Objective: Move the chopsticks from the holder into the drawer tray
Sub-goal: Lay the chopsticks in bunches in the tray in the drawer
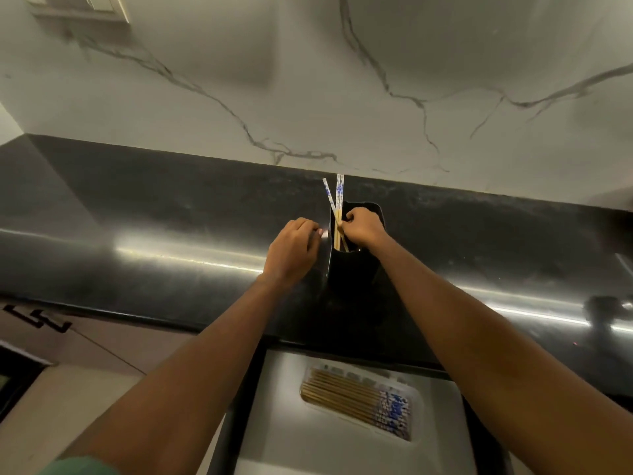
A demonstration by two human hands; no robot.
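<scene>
A black chopstick holder (352, 265) stands on the dark countertop near the wall. A few wooden chopsticks with blue-and-white tops (337, 200) stick up out of it. My right hand (364, 228) is over the holder's mouth, fingers closed around the chopstick shafts. My left hand (294, 250) rests against the holder's left side, its fingers curled at the rim. Below the counter edge an open drawer holds a white tray (284, 399), and several matching chopsticks (356, 399) lie side by side in its compartment.
The glossy black countertop (154, 241) runs left to right in front of a white marble backsplash (308, 80). A cabinet front with a black handle (41, 318) sits at the lower left. A dark object (606, 306) stands at the counter's right edge.
</scene>
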